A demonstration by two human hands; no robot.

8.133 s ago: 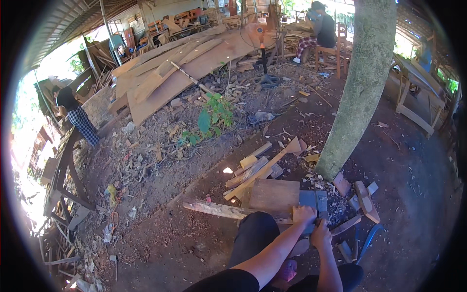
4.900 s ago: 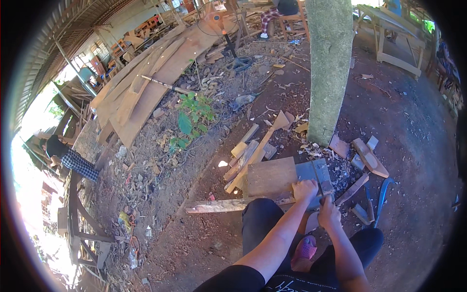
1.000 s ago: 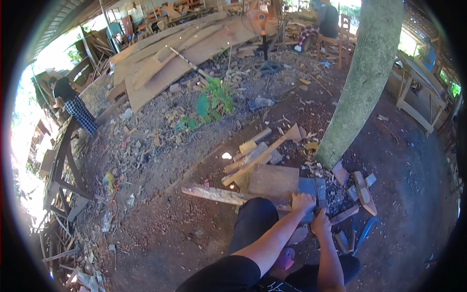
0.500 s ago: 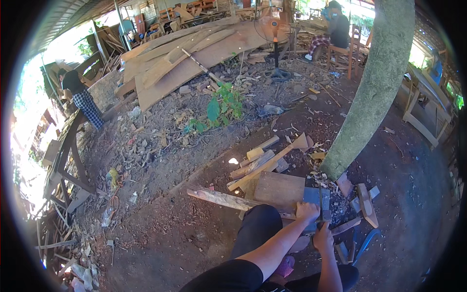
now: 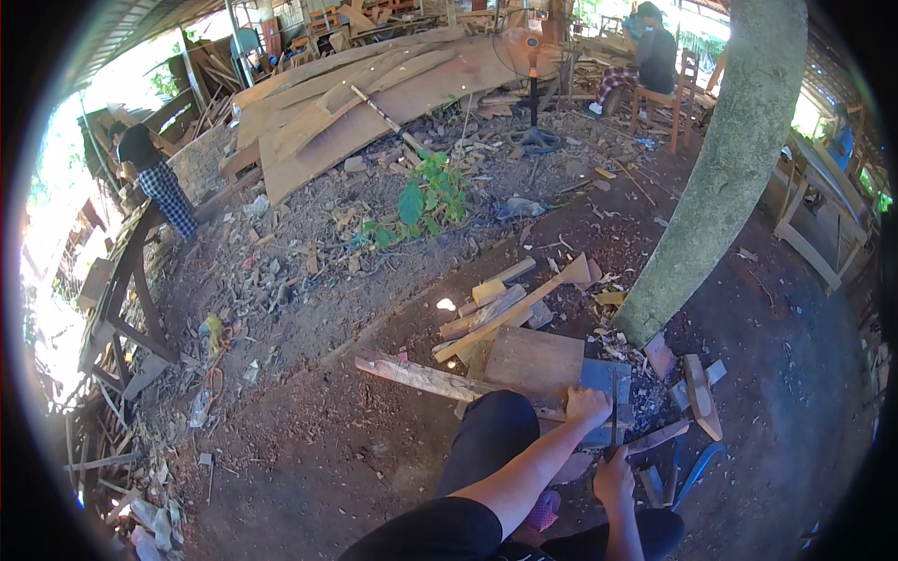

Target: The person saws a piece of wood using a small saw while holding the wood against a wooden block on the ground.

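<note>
My left hand (image 5: pixel 587 407) is closed over the right end of a long rough piece of wood (image 5: pixel 421 379), which passes behind my raised knee and sticks out to the left. Just right of it, my right hand (image 5: pixel 615 477) grips the handle of a long, narrow, dark blade-like tool (image 5: pixel 615 402) pointing away from me; its exact kind is unclear. The tool crosses the wood beside my left fingers. Under both lie a square brown board (image 5: pixel 535 363) and a blue-grey slab (image 5: pixel 599 374).
Wood offcuts (image 5: pixel 496 318) are heaped beyond the board. A leaning tree trunk (image 5: pixel 711 178) rises at right, near a wooden block (image 5: pixel 702 397). A blue curved object (image 5: pixel 700 475) lies by my right hand. Farther off stand a fan (image 5: pixel 533 84), a seated person (image 5: pixel 653 56) and another person (image 5: pixel 154 173).
My right hand has drawn the blade-like tool back toward my body. My left hand stays on the wood. The whole view has shifted slightly.
</note>
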